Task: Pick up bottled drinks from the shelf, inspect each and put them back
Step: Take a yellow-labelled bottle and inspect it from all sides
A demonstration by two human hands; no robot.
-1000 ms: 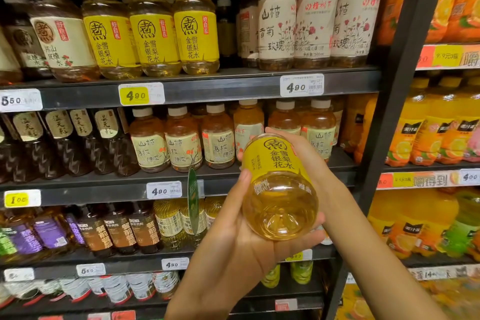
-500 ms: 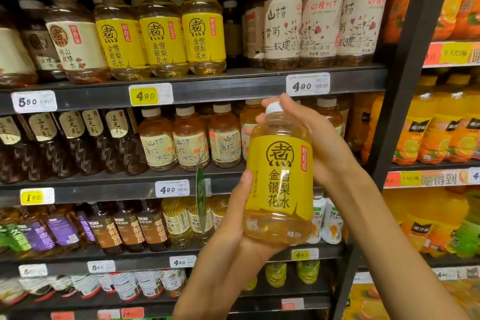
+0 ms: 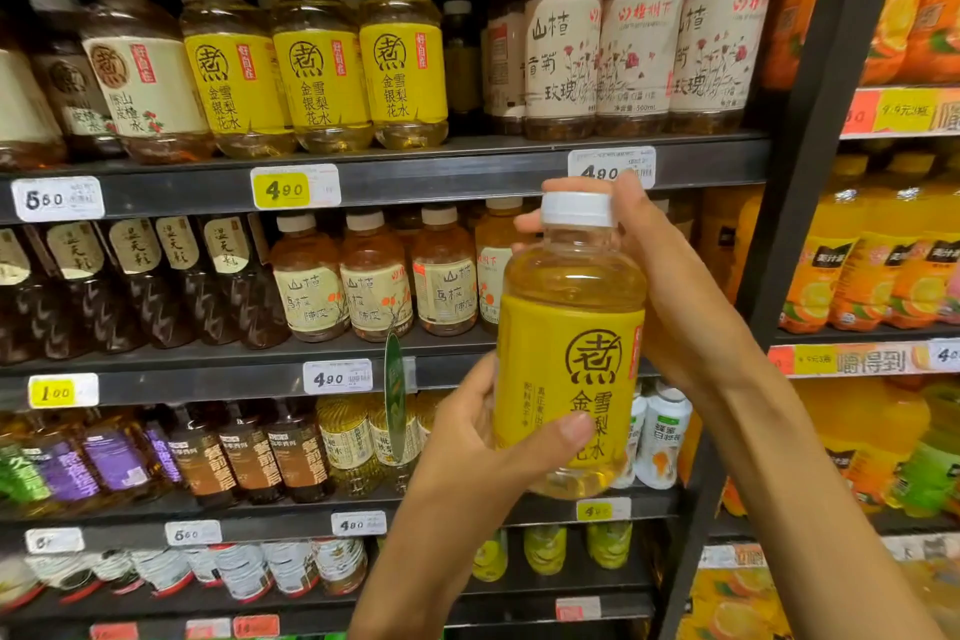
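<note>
Change: since half a second ago you have brought the yellow-label bottle [image 3: 569, 353] closer and higher in view; your left thumb now lies across the front of its label, where before your palm cupped the base.
Bottle: you hold it upright in front of the shelf [image 3: 415, 179], off any shelf board, between the second and third rows. Pale golden liquid, white cap [image 3: 576, 209], yellow label with dark characters facing you.
Left hand [image 3: 483, 452]: its fingers wrap the lower part of the bottle from the left, thumb pressed on the label near the bottom.
Right hand [image 3: 670, 296]: its fingers curl round the neck and cap from behind and the right, fingertips showing to the left of the cap.
Matching bottles [image 3: 317, 62]: three with the same yellow label stand side by side on the top shelf, above a yellow 4.90 price tag [image 3: 295, 187].
Neighbours: cream-label bottles [image 3: 639, 47] with red flowers stand to the right on that shelf; dark bottles [image 3: 130, 286] fill the left of the row below.
Right bay: orange juice bottles [image 3: 862, 276] stand beyond the dark upright post [image 3: 810, 172].
</note>
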